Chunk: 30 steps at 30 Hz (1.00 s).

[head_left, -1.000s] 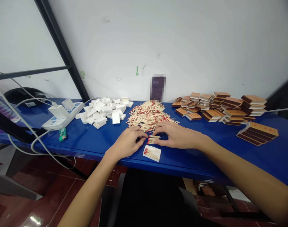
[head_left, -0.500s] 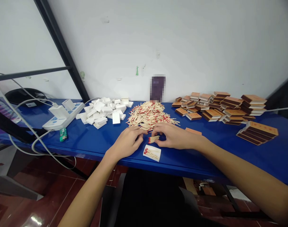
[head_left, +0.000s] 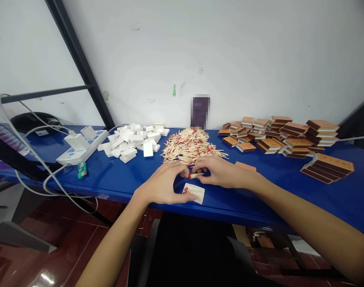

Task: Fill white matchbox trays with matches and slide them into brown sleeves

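Biggest thing here is the blue surface [head_left: 119, 175], running under both grips and way out to either side. Beyond and to the right of the right grip there's a big spread of matchbox sleeves [head_left: 270, 143], stacked kinda messily, plus a tilted row of sleeves [head_left: 331, 165] farther right. The white tray pile [head_left: 147, 149] sits past the left grip, a bit to its left. Straight beyond both grips is a heap of loose matches [head_left: 188, 145]. Well left of the left grip: a white power strip [head_left: 100, 137].

Now the grips. The right grip [head_left: 216, 171] is pinching a little match bundle [head_left: 196, 175] between thumb and fingers, red heads pointing left. The left grip [head_left: 164, 183] is spread wide, fingertips right by those heads (can't tell if touching), thumb reaching over one white tray [head_left: 197, 188] on the near side of the bundle. Smallest stuff: a few matches [head_left: 190, 191] lying in that tray, partly under the thumb.
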Each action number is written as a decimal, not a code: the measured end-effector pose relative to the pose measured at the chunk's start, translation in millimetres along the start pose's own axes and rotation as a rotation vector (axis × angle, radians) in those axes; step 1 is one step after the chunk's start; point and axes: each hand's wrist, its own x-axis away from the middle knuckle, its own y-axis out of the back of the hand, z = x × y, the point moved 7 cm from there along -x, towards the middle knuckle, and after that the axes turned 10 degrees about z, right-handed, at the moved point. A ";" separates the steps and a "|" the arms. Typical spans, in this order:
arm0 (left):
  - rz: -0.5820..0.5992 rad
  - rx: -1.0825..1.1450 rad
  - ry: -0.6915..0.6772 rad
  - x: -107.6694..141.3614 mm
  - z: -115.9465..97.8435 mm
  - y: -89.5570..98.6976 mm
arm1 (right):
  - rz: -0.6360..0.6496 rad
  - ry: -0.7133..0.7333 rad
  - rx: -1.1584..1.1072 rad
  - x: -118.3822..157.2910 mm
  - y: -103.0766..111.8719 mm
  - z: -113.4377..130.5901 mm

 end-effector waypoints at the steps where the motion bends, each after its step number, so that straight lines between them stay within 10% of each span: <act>1: 0.004 0.001 -0.008 0.1 -0.7 -0.3 | -0.002 0.003 0.002 0.0 0.0 -0.2; 30: 0.021 -0.035 0.018 -3.2 4.2 -6.5 | -0.091 -0.053 0.049 0.8 9.7 -5.4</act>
